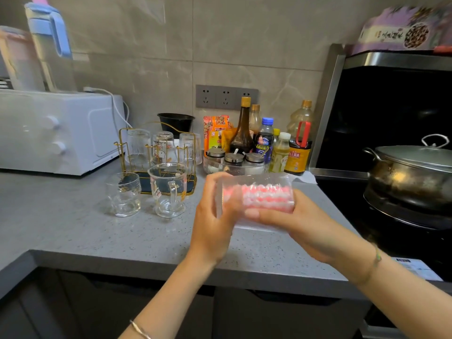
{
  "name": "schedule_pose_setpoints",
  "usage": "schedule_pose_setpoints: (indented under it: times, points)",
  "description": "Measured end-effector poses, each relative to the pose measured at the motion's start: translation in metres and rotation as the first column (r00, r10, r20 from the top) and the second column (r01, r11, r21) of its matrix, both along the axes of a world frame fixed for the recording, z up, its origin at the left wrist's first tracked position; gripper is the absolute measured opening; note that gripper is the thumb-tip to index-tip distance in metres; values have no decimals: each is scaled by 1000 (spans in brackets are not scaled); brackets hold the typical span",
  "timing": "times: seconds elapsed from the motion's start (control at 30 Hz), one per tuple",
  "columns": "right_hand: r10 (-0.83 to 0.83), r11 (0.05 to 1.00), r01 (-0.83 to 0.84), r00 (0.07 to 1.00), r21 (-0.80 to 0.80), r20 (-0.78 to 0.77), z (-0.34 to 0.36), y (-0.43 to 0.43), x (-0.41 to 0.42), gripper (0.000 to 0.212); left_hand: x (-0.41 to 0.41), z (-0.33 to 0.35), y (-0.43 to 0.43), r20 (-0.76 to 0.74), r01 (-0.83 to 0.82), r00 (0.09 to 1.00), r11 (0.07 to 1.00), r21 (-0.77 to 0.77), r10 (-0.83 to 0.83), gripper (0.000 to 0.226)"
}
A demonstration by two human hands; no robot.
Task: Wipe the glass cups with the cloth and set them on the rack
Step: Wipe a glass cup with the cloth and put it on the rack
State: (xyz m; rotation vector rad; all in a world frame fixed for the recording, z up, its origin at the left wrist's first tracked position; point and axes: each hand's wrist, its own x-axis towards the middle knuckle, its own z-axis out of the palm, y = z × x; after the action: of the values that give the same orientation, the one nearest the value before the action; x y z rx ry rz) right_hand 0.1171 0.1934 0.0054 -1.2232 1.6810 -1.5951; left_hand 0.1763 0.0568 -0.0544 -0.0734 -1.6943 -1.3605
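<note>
Roughly halfway I'd say: three cups (138, 145) sit upturned on the rack (121, 152), left hand (215, 216) and right hand (293, 223) both have a grip on a glass cup (259, 179) held sideways above the worktop (73, 228) with the cloth (264, 196) stuffed inside, small glass (124, 194) and mug (168, 189) left to do.

Both bare forearms reach in from the lower edge and meet mid-frame, a thin bangle (140, 329) on the left wrist and a beaded bracelet (378, 256) on the right. The left hand (215, 216) curls round one end of a sideways glass cup (259, 182) — fingers over its top. The right hand (303, 223) grips the other end, thumb along the near side.
</note>
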Motion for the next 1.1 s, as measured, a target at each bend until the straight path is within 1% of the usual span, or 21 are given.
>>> schedule_pose_setpoints:
  times: [0.07,0.1,0.17,0.2,0.23,0.3,0.37,0.4,0.43,0.47,0.53,0.57,0.6,0.63,0.67,0.73,0.8,0.87,0.93,1.0,1.1]
  points:
    - [34,999,-35,982,1,186,4,2,-4,37,1,-5,-6,-92,-7,996,976,-216,-13,57]
    - [56,998,-59,974,7,219,6,2,-4,37,1,-7,-8,-115,-5,993,959,-283,-29,55]
    - [84,995,-92,979,31,186,11,4,-6,35,0,-11,-11,-130,21,989,946,-323,-66,52]
    - [72,996,-81,984,48,162,13,4,-8,34,1,-11,-10,-113,41,990,948,-316,-81,52]
    - [49,996,-59,988,68,149,15,6,-11,33,3,-12,-9,-63,73,993,954,-291,-95,51]
    - [30,990,-45,993,132,111,20,9,-20,39,8,-8,-8,107,151,985,971,-186,-132,54]
    - [54,971,-63,998,230,45,25,12,-28,49,11,1,-12,275,282,925,959,-33,-263,64]
    - [73,958,-73,997,277,11,28,13,-29,50,11,7,-16,347,368,861,927,78,-371,72]
    - [95,945,-85,995,317,-19,30,15,-29,47,10,11,-20,412,438,772,875,206,-483,77]
    - [123,933,-101,992,347,-43,31,15,-28,40,8,14,-25,460,480,666,809,339,-588,76]
    - [193,901,-148,979,409,-69,31,15,-24,34,5,14,-30,483,518,440,653,553,-758,73]
    - [233,881,-173,969,440,-85,30,15,-23,35,4,12,-30,477,526,341,585,617,-810,75]
    - [267,863,-193,959,466,-98,28,14,-22,37,3,9,-29,471,532,273,539,653,-839,81]
    - [284,855,-206,954,476,-98,25,14,-22,39,3,7,-28,464,528,249,521,670,-850,88]
    - [276,863,-206,957,462,-88,23,13,-23,42,2,6,-27,455,516,259,520,681,-852,89]
    - [231,897,-195,972,396,-44,18,11,-28,47,3,9,-24,462,473,325,565,676,-825,75]
    - [223,922,-225,974,316,44,14,12,-35,42,6,16,-21,529,416,396,660,625,-750,56]
    - [208,945,-238,967,225,150,11,13,-44,36,11,20,-23,605,389,456,757,525,-653,48]
    - [94,978,-136,963,157,251,7,12,-54,40,14,23,-26,644,379,497,814,441,-581,46]
    - [-46,990,3,953,140,300,3,10,-59,37,18,25,-28,668,361,523,848,389,-529,48]
    - [-141,990,132,924,50,356,3,9,-62,30,21,27,-24,665,316,566,873,371,-487,52]
